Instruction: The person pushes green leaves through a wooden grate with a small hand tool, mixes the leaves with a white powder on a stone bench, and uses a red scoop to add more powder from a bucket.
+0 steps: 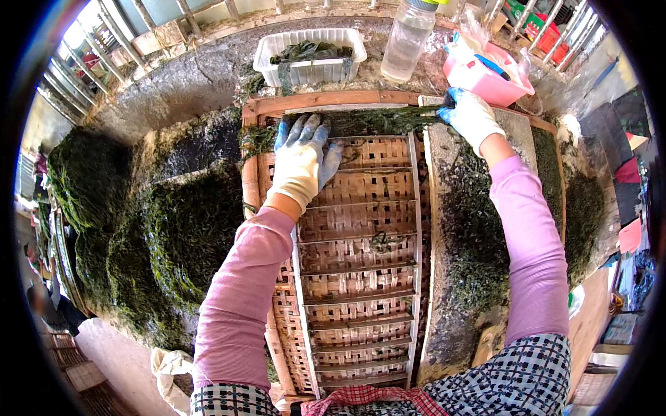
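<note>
A strip of wet, dark green seaweed (378, 122) lies across the far end of a ladder-like metal frame (417, 229). Under the frame is a woven bamboo tray (361, 218). My left hand (303, 158), in a white glove with blue fingertips, rests palm down on the strip's left part, fingers stretched out. At the strip's right end, my right hand (473, 119), gloved alike, is closed with bent fingers around the strands; its fingertips are partly hidden. A small dark clump of seaweed (380, 241) sits on the tray's weave.
Seaweed heaps (187, 229) lie left of the tray. On the right, a pale board (438, 208) borders more seaweed (475, 229). Behind stand a clear plastic box (311, 72) with seaweed, a water bottle (408, 45) and a pink basket (479, 78). Bars (142, 14) line the back.
</note>
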Demonstrator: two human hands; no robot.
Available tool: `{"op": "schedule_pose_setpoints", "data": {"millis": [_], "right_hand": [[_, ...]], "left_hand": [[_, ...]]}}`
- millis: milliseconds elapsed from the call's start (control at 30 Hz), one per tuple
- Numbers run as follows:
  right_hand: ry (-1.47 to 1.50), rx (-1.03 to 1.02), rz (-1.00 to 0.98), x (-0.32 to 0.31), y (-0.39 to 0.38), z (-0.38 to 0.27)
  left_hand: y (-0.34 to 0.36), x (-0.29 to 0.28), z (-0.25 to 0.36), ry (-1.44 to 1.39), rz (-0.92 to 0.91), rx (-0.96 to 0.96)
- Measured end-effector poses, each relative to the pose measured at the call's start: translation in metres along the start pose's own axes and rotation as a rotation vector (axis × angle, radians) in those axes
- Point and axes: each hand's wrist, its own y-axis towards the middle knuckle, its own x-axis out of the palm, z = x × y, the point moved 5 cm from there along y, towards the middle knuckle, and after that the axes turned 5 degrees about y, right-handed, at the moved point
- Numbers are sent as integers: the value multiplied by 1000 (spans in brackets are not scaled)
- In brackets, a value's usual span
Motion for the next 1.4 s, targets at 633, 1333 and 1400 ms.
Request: {"op": "schedule_pose_setpoints", "data": {"millis": [633, 1333, 1400], "right_hand": [[-185, -647, -58, 46, -54, -145], [155, -239, -72, -16, -63, -89], [249, -19, -252, -36, -86, -31]], "left_hand": [[-16, -20, -35, -412, 445, -303], [-12, -14, -4, -7, 143, 62], [-9, -9, -3, 35, 125, 62]]}}
